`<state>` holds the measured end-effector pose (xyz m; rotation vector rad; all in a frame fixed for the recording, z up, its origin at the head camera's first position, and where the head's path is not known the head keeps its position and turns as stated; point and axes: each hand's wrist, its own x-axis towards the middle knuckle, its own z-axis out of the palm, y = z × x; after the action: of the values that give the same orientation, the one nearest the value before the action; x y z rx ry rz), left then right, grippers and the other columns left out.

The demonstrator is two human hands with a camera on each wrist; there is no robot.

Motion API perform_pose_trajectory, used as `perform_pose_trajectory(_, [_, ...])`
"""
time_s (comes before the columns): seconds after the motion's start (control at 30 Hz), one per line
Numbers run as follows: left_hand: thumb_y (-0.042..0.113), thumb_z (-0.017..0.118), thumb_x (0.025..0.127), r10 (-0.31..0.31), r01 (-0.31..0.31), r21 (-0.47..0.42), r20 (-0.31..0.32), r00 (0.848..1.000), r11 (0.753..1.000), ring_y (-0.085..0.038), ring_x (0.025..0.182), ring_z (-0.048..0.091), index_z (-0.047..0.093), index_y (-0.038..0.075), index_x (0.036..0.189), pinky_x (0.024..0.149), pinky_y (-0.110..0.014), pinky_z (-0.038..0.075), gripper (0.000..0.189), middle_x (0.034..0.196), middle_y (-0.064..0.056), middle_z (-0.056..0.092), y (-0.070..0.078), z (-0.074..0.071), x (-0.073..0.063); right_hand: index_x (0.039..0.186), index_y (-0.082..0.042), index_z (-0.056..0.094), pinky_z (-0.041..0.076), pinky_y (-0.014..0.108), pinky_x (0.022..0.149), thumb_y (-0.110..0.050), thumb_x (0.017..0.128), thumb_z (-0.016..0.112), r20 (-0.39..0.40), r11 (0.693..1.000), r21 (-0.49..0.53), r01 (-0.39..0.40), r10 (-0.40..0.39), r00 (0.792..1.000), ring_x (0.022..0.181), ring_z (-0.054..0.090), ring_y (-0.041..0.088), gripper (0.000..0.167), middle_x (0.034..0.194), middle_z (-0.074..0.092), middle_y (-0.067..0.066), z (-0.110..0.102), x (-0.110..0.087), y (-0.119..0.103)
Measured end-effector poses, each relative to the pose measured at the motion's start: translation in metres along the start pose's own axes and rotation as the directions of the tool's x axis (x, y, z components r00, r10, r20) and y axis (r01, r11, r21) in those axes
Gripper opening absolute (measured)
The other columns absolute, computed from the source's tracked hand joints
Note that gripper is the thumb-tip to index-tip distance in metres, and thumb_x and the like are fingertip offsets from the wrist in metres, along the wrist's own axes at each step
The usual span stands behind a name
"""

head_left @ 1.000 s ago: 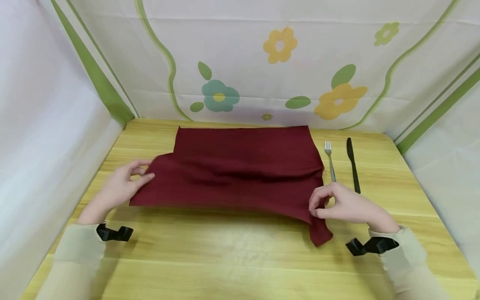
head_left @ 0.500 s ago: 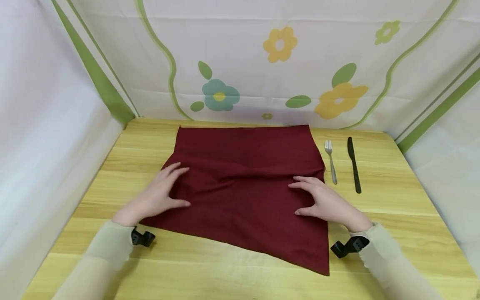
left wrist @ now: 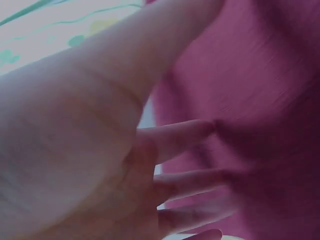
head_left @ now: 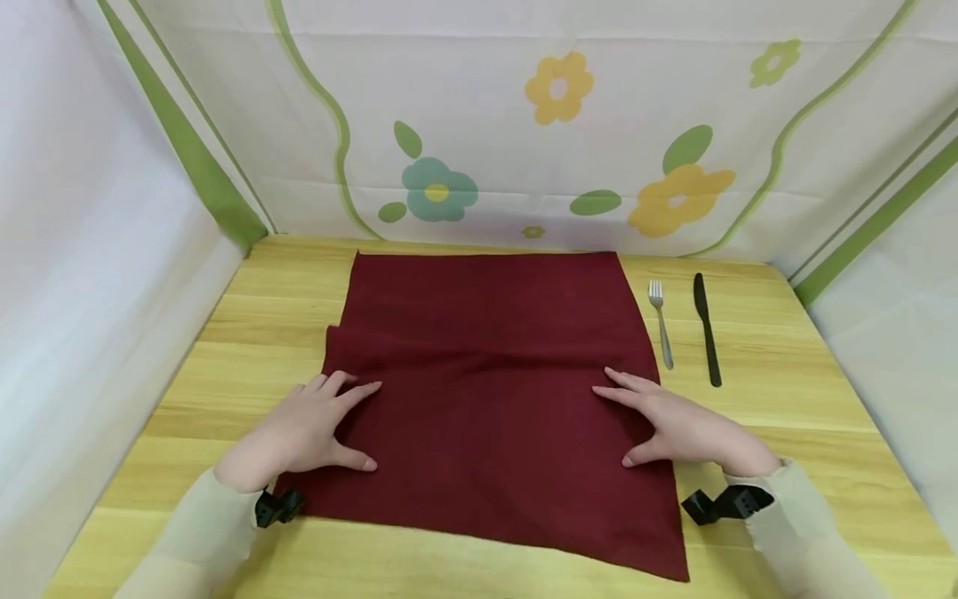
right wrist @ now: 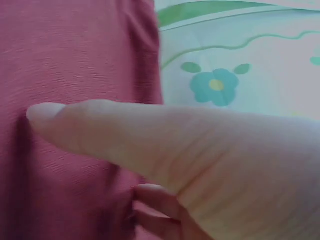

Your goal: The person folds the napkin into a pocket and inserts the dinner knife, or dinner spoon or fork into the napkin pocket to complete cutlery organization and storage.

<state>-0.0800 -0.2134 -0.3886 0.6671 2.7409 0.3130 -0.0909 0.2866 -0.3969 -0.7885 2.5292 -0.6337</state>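
A dark red cloth lies spread on the wooden table, with a low crease running across it behind the hands. My left hand rests on its left side, fingers spread. On the right side of the cloth, my right hand touches the fabric with thumb and fingers apart. In the left wrist view, fingertips meet the cloth. The right wrist view has the thumb lying against the cloth. Neither hand pinches the fabric.
Right of the cloth lie a silver fork and a black knife on the wooden table. A white fabric wall with printed flowers stands behind the table, and others flank both sides.
The cloth's near edge was held up in both hands; it has been let go and now lies flat toward me. Both hands then slid nearer across the cloth, smoothing some wrinkles.
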Motion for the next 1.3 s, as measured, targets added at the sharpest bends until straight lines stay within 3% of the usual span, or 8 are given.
perform_pose_trajectory(0.1, [0.067, 0.078, 0.078, -0.010, 0.009, -0.049, -0.024, 1.000, 0.999, -0.027, 0.098, 0.059, 0.059, 0.005, 0.141, 0.082, -0.046, 0.045, 0.090, 0.110, -0.008, 0.061, 0.004, -0.008, 0.003, 0.142, -0.005, 0.058, 0.049, 0.054, 0.097, -0.035, 0.087, 0.083, -0.071, 0.999, 0.040, -0.006, 0.009, 0.997, 0.129, 0.053, 0.038, 0.068, 0.144, 0.054, 0.017, -0.008, 0.000, -0.003])
perform_pose_trajectory(0.2, [0.053, 0.077, 0.088, -0.007, -0.008, -0.109, -0.135, 0.991, 0.994, -0.022, 0.086, 0.060, 0.067, 0.004, 0.126, 0.077, -0.043, 0.047, 0.063, 0.097, -0.002, 0.062, 0.007, -0.016, 0.012, 0.134, -0.005, 0.064, 0.053, 0.050, 0.091, -0.032, 0.092, 0.079, -0.210, 0.998, 0.064, 0.001, 0.012, 0.978, 0.116, 0.063, 0.030, 0.052, 0.129, 0.066, 0.011, -0.014, 0.009, -0.003])
perform_pose_trajectory(0.27, [0.046, 0.074, 0.093, 0.009, -0.036, -0.119, -0.222, 0.975, 0.992, -0.024, 0.090, 0.060, 0.068, 0.005, 0.122, 0.081, -0.045, 0.049, 0.051, 0.100, -0.004, 0.062, 0.008, -0.017, 0.021, 0.135, -0.004, 0.064, 0.050, 0.051, 0.095, -0.030, 0.095, 0.076, -0.276, 0.999, 0.053, 0.003, 0.012, 0.961, 0.121, 0.061, 0.032, 0.049, 0.133, 0.064, 0.013, -0.017, 0.018, -0.001])
perform_pose_trajectory(0.37, [0.044, 0.064, 0.100, 0.030, -0.060, -0.103, -0.274, 0.961, 0.993, -0.037, 0.119, 0.055, 0.062, 0.004, 0.135, 0.099, -0.056, 0.042, 0.052, 0.130, -0.014, 0.059, 0.009, -0.014, 0.037, 0.143, -0.006, 0.058, 0.039, 0.056, 0.106, -0.035, 0.098, 0.071, -0.297, 1.000, -0.014, -0.019, 0.014, 0.955, 0.139, 0.043, 0.036, 0.055, 0.151, 0.048, 0.016, -0.016, 0.036, 0.006])
perform_pose_trajectory(0.53, [0.044, 0.045, 0.109, 0.021, -0.031, -0.091, -0.109, 0.994, 0.995, -0.046, 0.145, 0.028, 0.036, 0.000, 0.157, 0.115, -0.061, 0.023, 0.065, 0.159, -0.028, 0.030, 0.007, -0.001, 0.064, 0.156, -0.003, 0.039, 0.024, 0.060, 0.115, -0.036, 0.105, 0.059, -0.225, 0.998, -0.046, -0.039, 0.027, 0.974, 0.151, 0.015, 0.041, 0.065, 0.164, 0.022, 0.021, -0.008, 0.062, 0.020])
perform_pose_trajectory(0.7, [0.056, 0.052, 0.103, -0.044, 0.045, -0.035, 0.026, 0.999, 0.998, -0.045, 0.150, 0.017, 0.025, 0.006, 0.162, 0.117, -0.063, 0.017, 0.082, 0.165, -0.023, 0.017, 0.001, 0.008, 0.080, 0.160, -0.001, 0.029, 0.018, 0.062, 0.116, -0.040, 0.103, 0.061, -0.174, 0.994, -0.047, -0.102, 0.092, 0.980, 0.151, 0.009, 0.045, 0.075, 0.165, 0.015, 0.024, -0.005, 0.075, 0.029])
perform_pose_trajectory(1.0, [0.071, 0.070, 0.083, -0.041, 0.047, -0.054, 0.101, 0.994, 0.997, -0.044, 0.152, 0.004, 0.014, 0.010, 0.165, 0.115, -0.068, 0.013, 0.116, 0.168, -0.020, 0.004, -0.005, 0.006, 0.083, 0.162, -0.004, 0.024, 0.011, 0.064, 0.117, -0.055, 0.097, 0.063, -0.163, 0.990, -0.063, -0.128, 0.116, 0.980, 0.151, 0.006, 0.046, 0.092, 0.167, 0.012, 0.022, -0.004, 0.080, 0.042])
perform_pose_trajectory(1.3, [0.072, 0.064, 0.087, -0.070, 0.070, 0.007, 0.065, 0.995, 0.998, -0.044, 0.151, 0.009, 0.017, 0.010, 0.164, 0.115, -0.067, 0.016, 0.110, 0.168, -0.020, 0.008, 0.010, 0.006, 0.077, 0.164, -0.008, 0.019, 0.008, 0.066, 0.116, -0.067, 0.092, 0.062, -0.114, 0.981, -0.091, -0.171, 0.160, 0.980, 0.152, 0.002, 0.043, 0.102, 0.168, 0.008, 0.018, -0.006, 0.074, 0.033])
